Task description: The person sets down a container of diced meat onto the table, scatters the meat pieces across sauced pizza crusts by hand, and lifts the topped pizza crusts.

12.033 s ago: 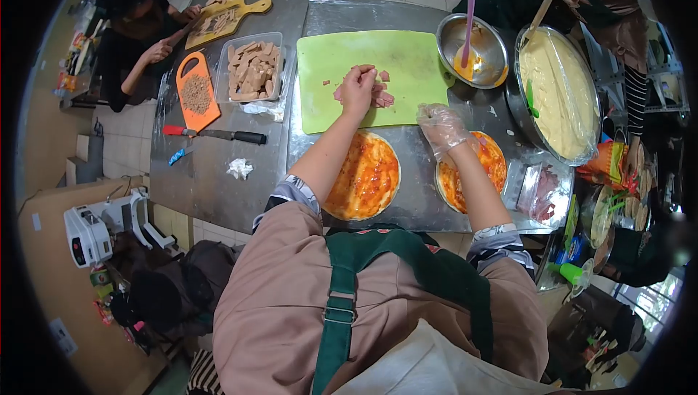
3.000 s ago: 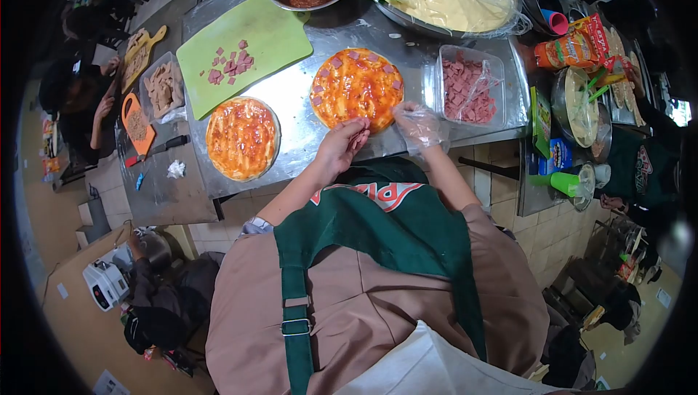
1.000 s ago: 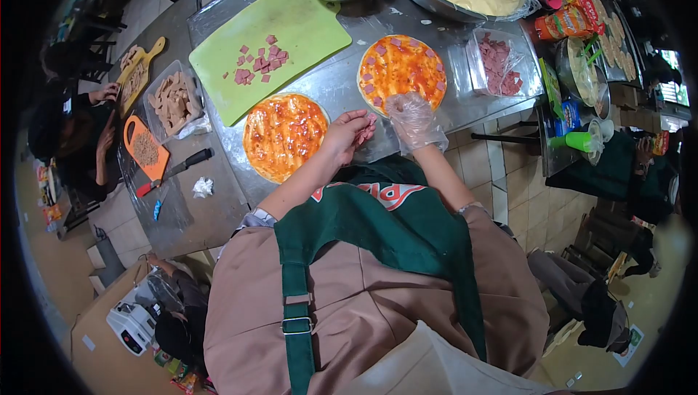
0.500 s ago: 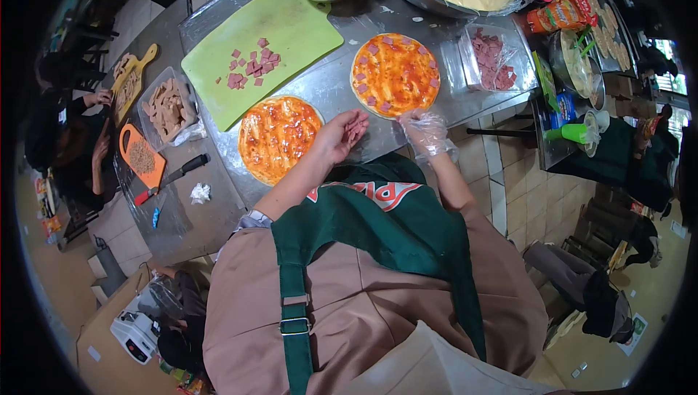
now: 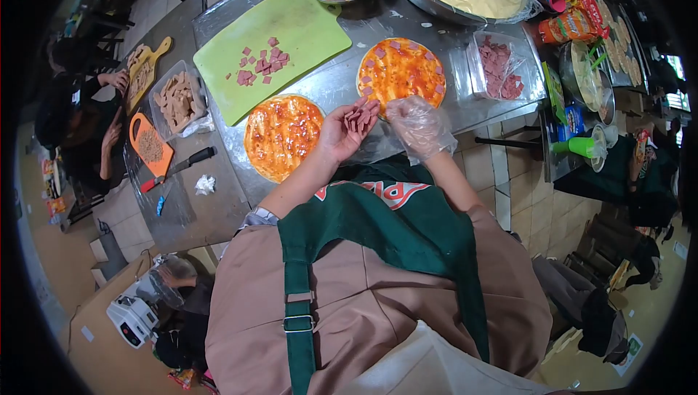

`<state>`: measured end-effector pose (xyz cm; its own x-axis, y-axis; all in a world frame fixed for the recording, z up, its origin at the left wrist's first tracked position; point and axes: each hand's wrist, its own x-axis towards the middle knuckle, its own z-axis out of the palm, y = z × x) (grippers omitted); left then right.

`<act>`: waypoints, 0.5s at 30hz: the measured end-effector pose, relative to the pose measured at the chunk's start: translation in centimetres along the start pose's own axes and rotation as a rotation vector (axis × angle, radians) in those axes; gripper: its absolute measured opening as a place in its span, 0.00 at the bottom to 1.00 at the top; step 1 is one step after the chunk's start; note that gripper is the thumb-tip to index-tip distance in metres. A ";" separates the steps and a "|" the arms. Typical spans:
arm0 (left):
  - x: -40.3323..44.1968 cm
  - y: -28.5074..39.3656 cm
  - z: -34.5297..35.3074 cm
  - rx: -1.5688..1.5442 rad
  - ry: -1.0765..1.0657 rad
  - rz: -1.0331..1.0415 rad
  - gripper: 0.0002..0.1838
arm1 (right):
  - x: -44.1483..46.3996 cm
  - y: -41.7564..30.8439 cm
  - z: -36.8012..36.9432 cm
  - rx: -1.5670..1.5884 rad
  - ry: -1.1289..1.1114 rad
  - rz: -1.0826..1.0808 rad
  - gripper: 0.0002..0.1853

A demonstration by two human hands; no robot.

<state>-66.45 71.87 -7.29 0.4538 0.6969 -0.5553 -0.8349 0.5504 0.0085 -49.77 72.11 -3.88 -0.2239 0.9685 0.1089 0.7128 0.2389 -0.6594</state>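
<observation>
At nine o'clock from the left hand, farthest out, I see an orange board (image 5: 167, 153) bearing brown crumbs. Nearer on that bearing lies a sauced pizza base (image 5: 285, 137). The green mat (image 5: 305, 24), at eleven o'clock, carries scattered pink squares (image 5: 275, 60). The left hand (image 5: 339, 137) I find cupped half open, palm up, cradling a small heap of pink pieces (image 5: 361, 116). At one o'clock from it sits the second pizza (image 5: 400, 75), pink squares around its rim from eight o'clock over to four. At its six o'clock edge, the plastic-gloved right hand (image 5: 420, 126) has its fingers drawn together; I cannot tell whether they pinch anything. At two o'clock from that hand stands a clear tub (image 5: 474, 84) of pink pieces.
</observation>
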 end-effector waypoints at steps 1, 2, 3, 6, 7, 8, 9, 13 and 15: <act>0.1 -0.2 0.1 0.030 -0.007 0.017 0.18 | 0.2 -0.4 -0.1 0.001 -0.001 -0.002 0.07; 0.4 -0.2 -0.3 0.029 -0.007 0.018 0.18 | 0.3 -0.8 -0.1 0.013 -0.021 -0.060 0.06; 0.9 -0.2 -1.1 0.004 -0.066 -0.008 0.18 | 0.4 -1.0 -0.3 0.025 -0.042 -0.118 0.06; 1.3 -0.7 -1.3 0.016 -0.149 -0.042 0.19 | 0.9 -0.1 -0.1 0.010 -0.096 -0.212 0.06; 1.4 -1.0 -1.1 0.054 -0.176 -0.050 0.19 | 1.0 0.5 0.0 0.000 -0.147 -0.263 0.06; 1.5 -1.2 -1.0 0.054 -0.176 -0.049 0.19 | 0.9 0.8 -0.1 0.000 -0.147 -0.264 0.06; 1.5 -1.4 -0.8 -0.001 -0.213 -0.087 0.19 | 0.8 1.0 -0.2 -0.018 -0.144 -0.249 0.07; 2.1 -2.5 -0.2 -0.035 -0.297 -0.172 0.18 | 1.0 1.8 -1.3 -0.014 -0.182 -0.296 0.07; 1.4 -3.4 2.0 0.016 -0.200 -0.138 0.18 | 1.1 1.8 -2.2 -0.035 -0.209 -0.252 0.08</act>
<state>-62.36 71.92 -6.44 0.6173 0.6907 -0.3766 -0.7563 0.6529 -0.0422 -47.27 73.77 -3.37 -0.5255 0.8440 0.1077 0.6391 0.4751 -0.6049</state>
